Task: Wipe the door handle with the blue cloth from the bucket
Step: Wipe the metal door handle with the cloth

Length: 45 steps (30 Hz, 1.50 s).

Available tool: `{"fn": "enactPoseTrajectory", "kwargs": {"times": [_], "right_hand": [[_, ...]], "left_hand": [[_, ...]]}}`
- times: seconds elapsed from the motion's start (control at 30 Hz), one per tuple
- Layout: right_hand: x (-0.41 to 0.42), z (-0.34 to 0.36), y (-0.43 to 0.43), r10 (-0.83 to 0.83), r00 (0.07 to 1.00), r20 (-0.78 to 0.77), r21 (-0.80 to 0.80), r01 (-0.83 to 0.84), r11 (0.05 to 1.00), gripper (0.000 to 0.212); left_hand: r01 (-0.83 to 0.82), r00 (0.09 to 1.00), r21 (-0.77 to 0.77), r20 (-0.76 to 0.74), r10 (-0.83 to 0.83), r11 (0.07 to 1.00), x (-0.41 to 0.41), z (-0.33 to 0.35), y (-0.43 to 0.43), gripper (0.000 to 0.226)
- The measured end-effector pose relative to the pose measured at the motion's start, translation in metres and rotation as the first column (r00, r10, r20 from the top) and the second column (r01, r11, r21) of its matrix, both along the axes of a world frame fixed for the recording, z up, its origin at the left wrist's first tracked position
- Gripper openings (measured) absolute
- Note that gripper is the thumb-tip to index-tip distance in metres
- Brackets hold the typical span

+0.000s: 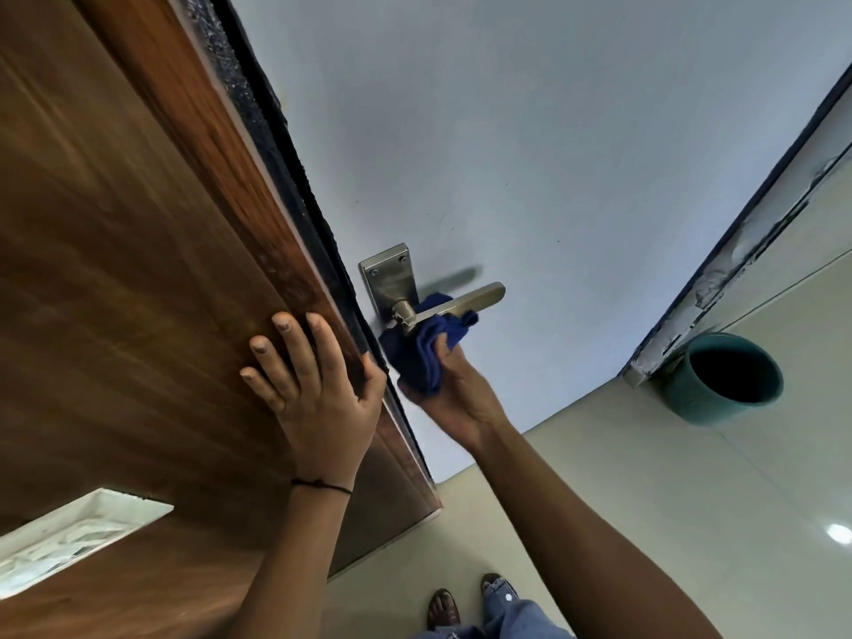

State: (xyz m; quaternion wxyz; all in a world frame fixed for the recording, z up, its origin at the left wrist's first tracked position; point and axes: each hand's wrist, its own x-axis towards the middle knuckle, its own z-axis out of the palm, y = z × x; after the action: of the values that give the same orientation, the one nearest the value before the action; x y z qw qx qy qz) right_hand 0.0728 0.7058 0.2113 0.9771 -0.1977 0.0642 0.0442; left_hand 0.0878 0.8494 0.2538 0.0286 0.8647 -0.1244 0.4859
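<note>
A silver lever door handle [465, 300] on a metal backplate [389, 279] sticks out from the pale grey door face [530, 154]. My right hand [454, 394] is shut on the bunched blue cloth [426, 350], which is pressed under and around the handle's neck near the plate. My left hand [313, 385] lies flat with fingers spread on the brown wooden panel [115, 269], its thumb at the dark door edge. A teal bucket [724, 378] stands on the floor to the right; its inside looks dark.
The cream tiled floor [645, 500] stretches below and to the right. A worn door frame [719, 265] runs diagonally beside the bucket. My feet and jeans [498, 606] are at the bottom. A white patterned inset [69, 541] shows at the lower left.
</note>
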Motion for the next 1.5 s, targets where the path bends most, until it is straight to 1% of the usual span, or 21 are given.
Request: {"fn": "enactPoseTrajectory", "kwargs": {"times": [0.07,0.1,0.17,0.23,0.33,0.37,0.47,0.57,0.63,0.7,0.77,0.87,0.9,0.97,1.07,1.1,1.17,1.23,1.33,1.4,1.5], "right_hand": [[0.005,-0.004,-0.023,-0.082,0.996,-0.037,0.017,0.083,0.996,0.069],[0.008,-0.006,-0.033,-0.120,0.992,-0.045,0.056,0.123,0.991,0.074],[0.009,-0.008,-0.043,-0.173,0.983,-0.062,0.115,0.179,0.977,0.075],[0.006,-0.005,-0.035,-0.152,0.987,-0.059,0.162,0.159,0.974,0.072],[0.000,-0.002,0.000,-0.055,0.998,-0.021,0.150,0.058,0.987,0.055],[-0.001,-0.002,0.011,-0.031,0.999,-0.011,0.146,0.032,0.989,0.054],[-0.001,-0.001,0.031,-0.014,1.000,-0.013,0.188,0.016,0.982,0.067],[-0.001,-0.003,0.032,0.011,1.000,0.000,0.173,-0.011,0.985,0.072],[0.000,-0.003,0.030,0.015,1.000,-0.017,0.125,-0.013,0.992,0.068],[0.000,-0.002,0.024,0.006,1.000,-0.030,0.023,-0.005,1.000,0.062],[0.001,0.001,0.012,-0.054,0.996,-0.064,-0.064,0.050,0.997,0.059],[0.003,0.005,-0.018,-0.152,0.985,-0.082,-0.104,0.143,0.984,0.077],[0.005,0.006,-0.029,-0.178,0.980,-0.091,-0.100,0.168,0.981,0.079],[0.006,0.009,-0.045,-0.242,0.963,-0.119,-0.094,0.232,0.968,0.068],[0.006,0.014,-0.061,-0.313,0.938,-0.152,-0.150,0.291,0.945,0.036],[0.006,0.016,-0.064,-0.319,0.936,-0.146,-0.175,0.293,0.940,0.031],[0.005,0.018,-0.069,-0.341,0.930,-0.135,-0.238,0.304,0.923,0.034],[0.005,0.020,-0.075,-0.391,0.913,-0.118,-0.314,0.339,0.887,0.036],[0.000,0.027,-0.090,-0.460,0.886,-0.054,-0.422,0.397,0.815,0.037],[-0.008,0.032,-0.099,-0.452,0.892,-0.031,-0.521,0.371,0.769,0.040],[-0.027,0.040,-0.107,-0.376,0.926,-0.018,-0.683,0.264,0.681,0.036]], "left_hand": [[0.002,1.000,-0.003,-0.002,-0.002,1.000,0.000,0.000,0.000,0.091],[0.000,1.000,-0.004,-0.003,0.000,1.000,0.000,0.001,0.000,0.090],[-0.003,1.000,-0.001,-0.004,0.003,1.000,0.000,0.001,-0.001,0.088],[-0.004,1.000,0.002,-0.002,0.004,1.000,0.000,0.001,-0.001,0.090],[-0.005,1.000,0.006,0.004,0.005,1.000,0.000,0.000,-0.001,0.091],[-0.005,1.000,0.007,0.004,0.005,1.000,0.000,0.000,0.000,0.091],[-0.008,1.000,0.016,0.002,0.008,1.000,0.000,0.000,0.000,0.091],[-0.013,1.000,0.023,-0.002,0.013,1.000,0.001,0.000,0.001,0.092],[-0.016,1.000,0.025,-0.002,0.016,1.000,0.000,0.000,0.001,0.091],[-0.014,1.000,0.024,-0.004,0.014,1.000,0.000,0.000,0.001,0.092],[-0.010,1.000,0.022,-0.006,0.010,1.000,0.001,0.000,0.001,0.094],[-0.009,1.000,0.023,-0.008,0.009,1.000,0.001,0.000,0.001,0.097],[-0.006,1.000,0.023,-0.009,0.007,1.000,0.000,0.000,0.001,0.097],[-0.008,1.000,0.024,-0.008,0.008,1.000,0.000,0.001,0.001,0.096],[-0.011,1.000,0.027,-0.017,0.011,1.000,0.000,0.001,0.001,0.096],[-0.011,1.000,0.028,-0.019,0.012,1.000,0.000,0.001,0.001,0.096],[-0.010,1.000,0.030,-0.018,0.011,0.999,0.000,0.000,0.002,0.096],[-0.009,1.000,0.030,-0.015,0.009,1.000,0.000,0.000,0.002,0.095],[-0.009,1.000,0.028,-0.013,0.009,1.000,0.000,0.000,0.002,0.094],[-0.005,1.000,0.026,-0.006,0.005,1.000,0.001,0.000,0.002,0.092],[-0.002,1.000,0.021,-0.004,0.002,1.000,0.001,0.000,0.002,0.089]]}}
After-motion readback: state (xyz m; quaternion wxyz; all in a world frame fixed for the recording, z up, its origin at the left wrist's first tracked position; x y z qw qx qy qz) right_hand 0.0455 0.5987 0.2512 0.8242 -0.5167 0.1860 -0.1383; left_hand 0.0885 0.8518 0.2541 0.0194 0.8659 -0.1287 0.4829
